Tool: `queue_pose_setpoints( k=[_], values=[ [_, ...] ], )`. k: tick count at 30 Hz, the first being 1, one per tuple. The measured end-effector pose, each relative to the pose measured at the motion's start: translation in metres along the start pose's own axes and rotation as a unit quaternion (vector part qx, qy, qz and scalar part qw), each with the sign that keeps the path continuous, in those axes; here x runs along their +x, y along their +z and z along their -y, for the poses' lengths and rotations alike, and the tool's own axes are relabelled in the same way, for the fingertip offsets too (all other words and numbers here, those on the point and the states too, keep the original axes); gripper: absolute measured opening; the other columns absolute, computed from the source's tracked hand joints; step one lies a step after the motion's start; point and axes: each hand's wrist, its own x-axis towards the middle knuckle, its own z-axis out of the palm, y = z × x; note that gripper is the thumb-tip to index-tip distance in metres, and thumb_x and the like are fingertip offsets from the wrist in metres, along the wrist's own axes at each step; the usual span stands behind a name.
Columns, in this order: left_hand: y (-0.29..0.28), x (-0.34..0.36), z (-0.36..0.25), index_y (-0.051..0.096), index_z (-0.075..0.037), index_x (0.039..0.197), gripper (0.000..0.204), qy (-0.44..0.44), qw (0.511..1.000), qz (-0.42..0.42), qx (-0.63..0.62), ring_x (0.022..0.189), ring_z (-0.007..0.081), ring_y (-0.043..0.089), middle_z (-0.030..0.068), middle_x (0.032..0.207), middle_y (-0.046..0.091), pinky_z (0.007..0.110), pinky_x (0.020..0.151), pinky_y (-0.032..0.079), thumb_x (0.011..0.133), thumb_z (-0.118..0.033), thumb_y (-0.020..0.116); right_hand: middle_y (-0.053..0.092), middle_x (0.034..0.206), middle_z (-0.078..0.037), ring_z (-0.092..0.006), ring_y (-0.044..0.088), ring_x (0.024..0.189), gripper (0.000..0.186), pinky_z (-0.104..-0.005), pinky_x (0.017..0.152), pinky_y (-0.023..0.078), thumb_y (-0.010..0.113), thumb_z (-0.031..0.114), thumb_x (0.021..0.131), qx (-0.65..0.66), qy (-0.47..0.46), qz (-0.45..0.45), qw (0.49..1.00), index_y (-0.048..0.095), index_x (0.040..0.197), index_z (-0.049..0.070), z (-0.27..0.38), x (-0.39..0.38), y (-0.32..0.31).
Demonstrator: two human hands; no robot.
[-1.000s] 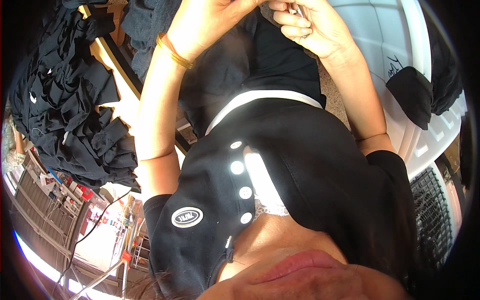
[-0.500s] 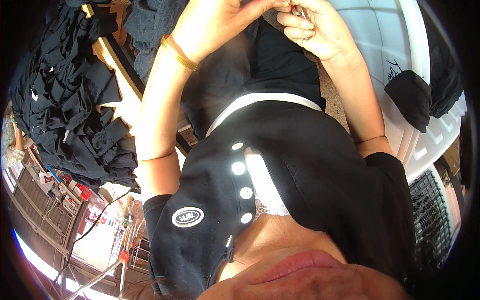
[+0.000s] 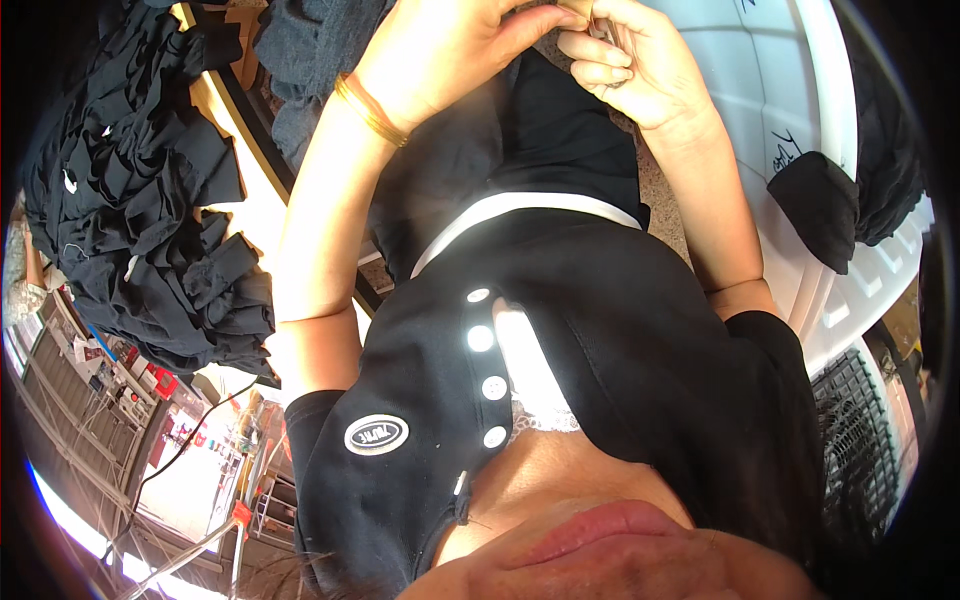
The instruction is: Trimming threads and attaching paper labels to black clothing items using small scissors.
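Observation:
At the upper edge, my left hand (image 3: 440,62), with gold bangles (image 3: 372,110) at its wrist, is closed with the thumb stretched toward the right hand. Its fingertips are partly cut off by the frame, so what they pinch does not show. Fingers curled, my right hand (image 3: 655,72) holds a small shiny metal tool (image 3: 603,30), mostly hidden, whose kind I cannot make out. The two hands meet at the fingertips. Dark cloth (image 3: 560,130) lies below them, over my lap or as my own clothing; I cannot tell which.
A heap of black cloth pieces (image 3: 130,220) lies at left beside a pale table edge (image 3: 225,110). Grey-blue fabric (image 3: 310,60) is next to it. At right stands a white plastic tub (image 3: 745,80) with a black cloth (image 3: 820,205) over its rim. A black mesh basket (image 3: 855,430) is lower right.
My left hand has shifted slightly to the right. The metal tool in my right hand shows less than before. Both hands stay together at the upper edge.

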Motion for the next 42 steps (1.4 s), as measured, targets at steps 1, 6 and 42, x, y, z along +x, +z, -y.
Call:
queue_pose_setpoints(
  k=[1, 6, 42],
  values=[
    [0.001, 0.000, 0.000, 0.068, 0.000, 0.105, 0.023, -0.010, 0.999, 0.013, 0.028, 0.090, 0.0303, 0.070, 0.0158, 0.099, 0.071, 0.033, 0.079, 0.056, 0.082, -0.002, 0.072, 0.057, 0.074, -0.001, -0.0068, 0.041, 0.047, 0.005, -0.0185, 0.040, 0.030, 0.054, 0.008, 0.092, -0.041, 0.001, -0.153, 0.987, 0.059, 0.093, 0.005, 0.000, -0.001, 0.000],
    [0.005, -0.004, 0.007, 0.070, -0.004, 0.104, 0.019, 0.007, 0.999, 0.002, 0.038, 0.081, 0.0246, 0.070, 0.0118, 0.093, 0.071, 0.030, 0.073, 0.056, 0.086, -0.009, 0.071, 0.057, 0.073, -0.001, -0.0069, 0.042, 0.048, 0.006, -0.0184, 0.040, 0.030, 0.055, 0.009, 0.092, -0.027, 0.003, -0.169, 0.985, 0.059, 0.089, 0.005, 0.002, -0.005, 0.002],
    [-0.023, -0.004, -0.003, 0.066, -0.002, 0.113, 0.034, 0.020, 0.999, 0.018, 0.032, 0.100, 0.0319, 0.068, 0.0164, 0.110, 0.069, 0.035, 0.086, 0.055, 0.080, -0.005, 0.073, 0.055, 0.069, 0.001, -0.0060, 0.040, 0.044, 0.005, -0.0180, 0.039, 0.031, 0.055, 0.010, 0.091, 0.000, 0.003, -0.001, 1.000, 0.057, 0.088, 0.007, -0.006, 0.022, 0.015]
  ],
)
